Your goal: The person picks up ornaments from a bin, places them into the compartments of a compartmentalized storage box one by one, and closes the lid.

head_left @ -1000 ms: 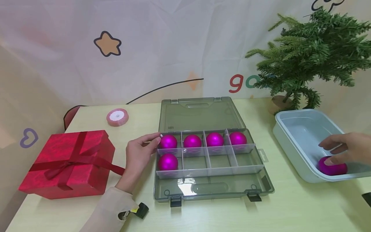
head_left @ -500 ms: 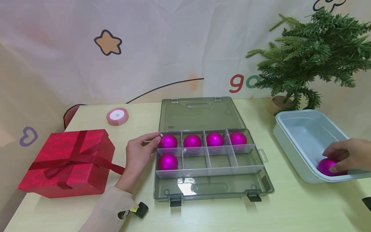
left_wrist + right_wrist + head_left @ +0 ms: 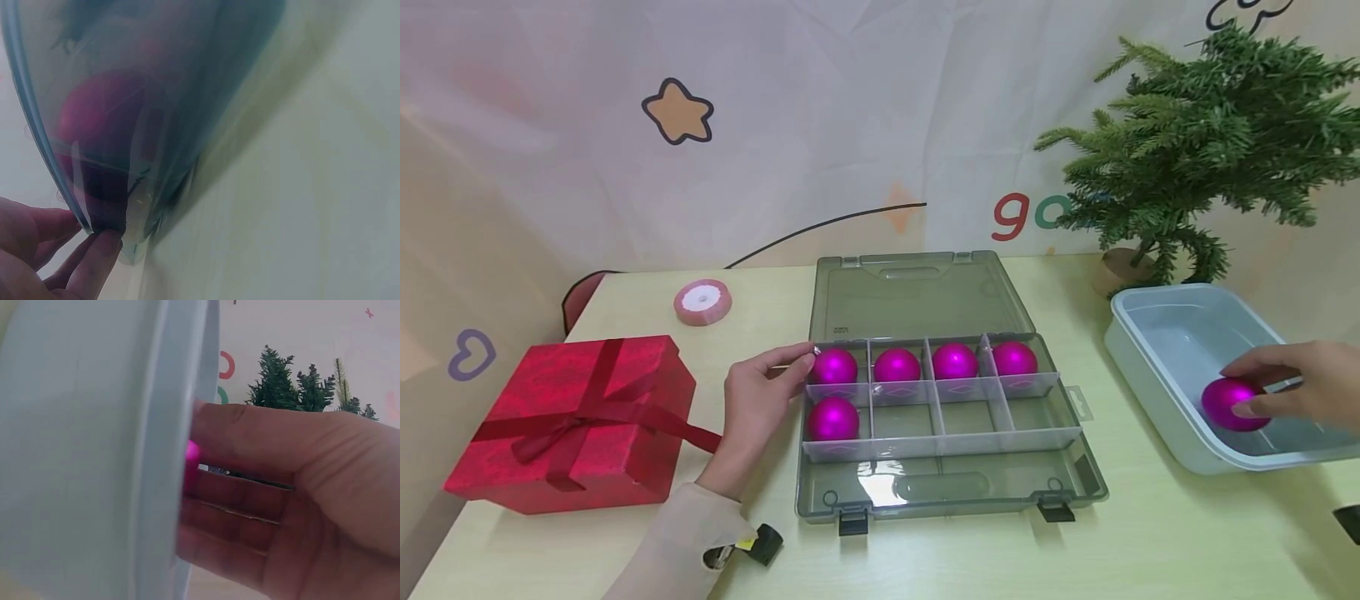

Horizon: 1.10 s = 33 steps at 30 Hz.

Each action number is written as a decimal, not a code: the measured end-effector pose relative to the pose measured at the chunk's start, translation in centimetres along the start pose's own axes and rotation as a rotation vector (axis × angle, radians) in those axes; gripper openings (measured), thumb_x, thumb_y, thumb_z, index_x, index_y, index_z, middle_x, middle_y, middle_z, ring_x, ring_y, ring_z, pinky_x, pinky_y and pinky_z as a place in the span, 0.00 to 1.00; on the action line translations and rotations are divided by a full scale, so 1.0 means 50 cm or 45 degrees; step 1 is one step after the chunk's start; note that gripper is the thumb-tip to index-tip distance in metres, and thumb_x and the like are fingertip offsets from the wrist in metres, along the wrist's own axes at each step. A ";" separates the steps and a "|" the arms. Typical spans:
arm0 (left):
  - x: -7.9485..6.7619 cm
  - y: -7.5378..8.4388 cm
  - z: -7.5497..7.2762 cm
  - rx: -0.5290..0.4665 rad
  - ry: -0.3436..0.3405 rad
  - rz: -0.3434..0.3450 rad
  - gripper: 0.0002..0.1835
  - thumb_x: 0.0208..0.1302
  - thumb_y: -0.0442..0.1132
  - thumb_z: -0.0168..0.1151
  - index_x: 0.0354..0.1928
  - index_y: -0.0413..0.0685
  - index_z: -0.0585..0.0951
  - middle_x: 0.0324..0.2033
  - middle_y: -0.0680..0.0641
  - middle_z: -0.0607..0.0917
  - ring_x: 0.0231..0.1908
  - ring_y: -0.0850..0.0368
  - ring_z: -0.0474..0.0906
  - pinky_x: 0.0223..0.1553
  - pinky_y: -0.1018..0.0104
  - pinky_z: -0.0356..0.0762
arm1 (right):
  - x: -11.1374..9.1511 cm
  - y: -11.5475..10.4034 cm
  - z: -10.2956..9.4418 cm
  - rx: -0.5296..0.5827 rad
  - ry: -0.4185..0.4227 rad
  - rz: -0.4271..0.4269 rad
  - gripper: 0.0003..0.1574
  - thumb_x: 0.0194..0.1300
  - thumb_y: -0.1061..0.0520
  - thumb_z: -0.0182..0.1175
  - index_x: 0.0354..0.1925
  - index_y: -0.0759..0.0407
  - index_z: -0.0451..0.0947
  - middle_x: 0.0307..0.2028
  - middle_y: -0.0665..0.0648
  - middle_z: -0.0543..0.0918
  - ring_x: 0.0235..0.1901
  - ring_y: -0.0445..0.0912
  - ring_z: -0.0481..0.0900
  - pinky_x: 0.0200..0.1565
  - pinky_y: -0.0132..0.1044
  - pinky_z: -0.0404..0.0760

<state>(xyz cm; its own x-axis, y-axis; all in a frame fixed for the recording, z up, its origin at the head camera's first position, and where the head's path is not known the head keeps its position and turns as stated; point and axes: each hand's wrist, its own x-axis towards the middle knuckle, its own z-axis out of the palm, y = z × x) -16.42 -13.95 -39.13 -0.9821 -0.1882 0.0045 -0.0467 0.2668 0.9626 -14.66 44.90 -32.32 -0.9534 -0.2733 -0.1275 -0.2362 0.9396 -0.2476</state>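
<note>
While the right hand grips a ball — round, glossy magenta | left hand pinches a translucent box — by its corner

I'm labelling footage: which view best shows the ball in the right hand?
Head view: most of the ball shows, gripped by the right hand. Right wrist: only a sliver past the tub. Left wrist: none of it.

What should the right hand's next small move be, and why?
Probably lift the magenta ball clear of the blue basin: the right hand grips it, the basin partly hides it in the right wrist view, and three compartments in the open divided case hold no ball.
</note>
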 end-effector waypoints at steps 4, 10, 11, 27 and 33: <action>0.000 0.000 -0.002 -0.014 0.001 0.001 0.13 0.72 0.35 0.71 0.55 0.44 0.91 0.52 0.40 0.90 0.47 0.46 0.90 0.46 0.67 0.87 | 0.004 -0.017 0.003 0.090 0.200 -0.061 0.27 0.51 0.68 0.82 0.49 0.75 0.84 0.39 0.65 0.88 0.34 0.18 0.72 0.32 0.20 0.81; 0.001 0.000 -0.001 -0.020 0.001 0.013 0.13 0.72 0.35 0.71 0.56 0.44 0.90 0.51 0.39 0.90 0.47 0.45 0.90 0.46 0.67 0.87 | 0.008 -0.067 -0.018 0.218 0.360 -0.096 0.27 0.53 0.72 0.79 0.51 0.78 0.82 0.41 0.66 0.87 0.35 0.18 0.72 0.32 0.13 0.76; 0.001 0.001 -0.001 -0.020 0.000 0.014 0.13 0.72 0.35 0.71 0.56 0.44 0.90 0.51 0.39 0.90 0.47 0.45 0.90 0.46 0.66 0.87 | 0.008 -0.075 -0.021 0.255 0.391 -0.112 0.27 0.53 0.73 0.79 0.51 0.78 0.82 0.41 0.59 0.88 0.35 0.19 0.73 0.32 0.12 0.76; 0.002 -0.004 0.001 -0.018 0.004 0.043 0.13 0.71 0.33 0.71 0.55 0.43 0.91 0.51 0.40 0.90 0.46 0.45 0.90 0.45 0.66 0.88 | 0.048 -0.250 -0.067 -0.015 0.449 -0.203 0.33 0.56 0.58 0.83 0.60 0.56 0.85 0.52 0.61 0.88 0.45 0.62 0.89 0.37 0.28 0.83; 0.002 -0.005 0.001 -0.012 0.005 0.054 0.13 0.71 0.33 0.71 0.55 0.42 0.91 0.50 0.40 0.91 0.46 0.46 0.90 0.45 0.65 0.88 | 0.079 -0.301 -0.055 0.068 0.464 -0.400 0.35 0.55 0.61 0.83 0.60 0.50 0.86 0.53 0.51 0.88 0.46 0.52 0.89 0.41 0.21 0.79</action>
<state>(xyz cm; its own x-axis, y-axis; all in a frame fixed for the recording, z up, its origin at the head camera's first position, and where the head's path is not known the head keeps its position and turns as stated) -16.50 -13.97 -39.36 -0.9824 -0.1811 0.0462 -0.0037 0.2658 0.9640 -15.40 30.26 -26.47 -0.8433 -0.4434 0.3038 -0.5226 0.8085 -0.2705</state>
